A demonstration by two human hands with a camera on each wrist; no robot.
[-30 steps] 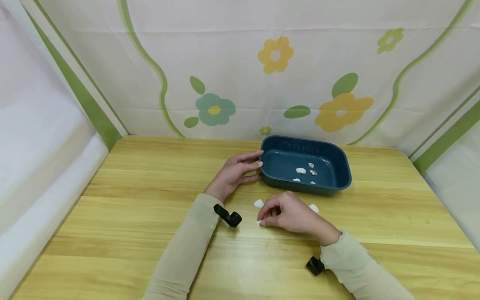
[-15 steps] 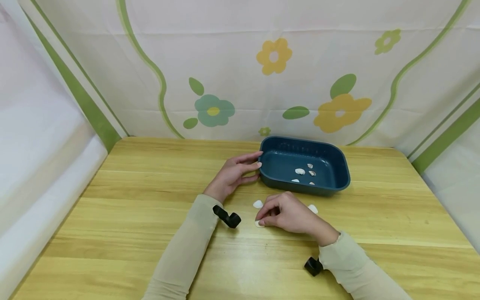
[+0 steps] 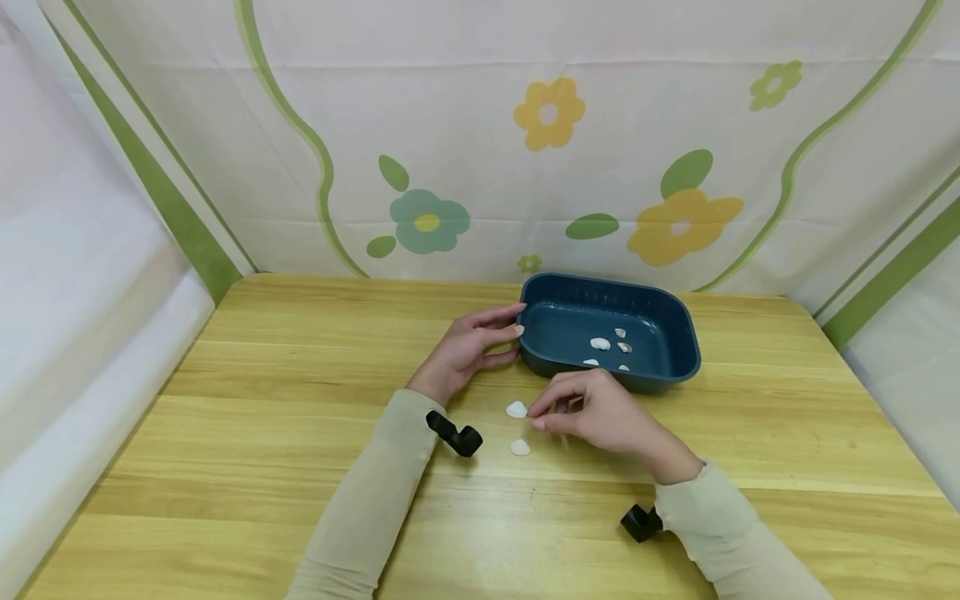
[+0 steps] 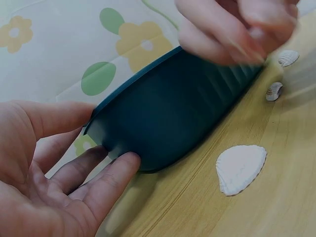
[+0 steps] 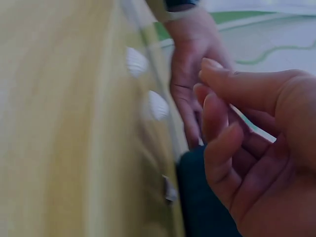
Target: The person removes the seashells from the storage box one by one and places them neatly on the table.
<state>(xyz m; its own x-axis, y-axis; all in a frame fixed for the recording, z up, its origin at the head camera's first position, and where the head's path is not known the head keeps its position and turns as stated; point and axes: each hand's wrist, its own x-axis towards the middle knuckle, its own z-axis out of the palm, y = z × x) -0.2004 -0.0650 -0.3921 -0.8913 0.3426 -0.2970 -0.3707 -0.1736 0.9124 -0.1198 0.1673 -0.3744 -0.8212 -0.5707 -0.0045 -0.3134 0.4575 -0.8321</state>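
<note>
A dark blue rectangular basin (image 3: 558, 364) stands near the table's back edge with several small seashells (image 3: 600, 343) in it. At its left end my left hand (image 3: 468, 346) touches the outer wall and rim with extended, spread fingers. Two white seashells lie in front, a farther shell (image 3: 517, 409) and a nearer shell (image 3: 521, 447). My right hand (image 3: 600, 412) hovers just right of the farther shell. In the right wrist view its thumb and fingertips come close together, and nothing shows between them. The left wrist view also shows a white shell (image 4: 242, 169) and smaller shells (image 4: 274, 91) beyond it.
The wooden table (image 3: 300, 375) meets a white curtain (image 3: 465, 100) printed with flowers right behind the basin. White curtain also hangs at both sides. A black camera mount (image 3: 457, 435) sits at each wrist.
My right hand has let go of the nearer white shell and moved up and to the right. That shell now lies uncovered on the table. My left hand stays at the basin.
</note>
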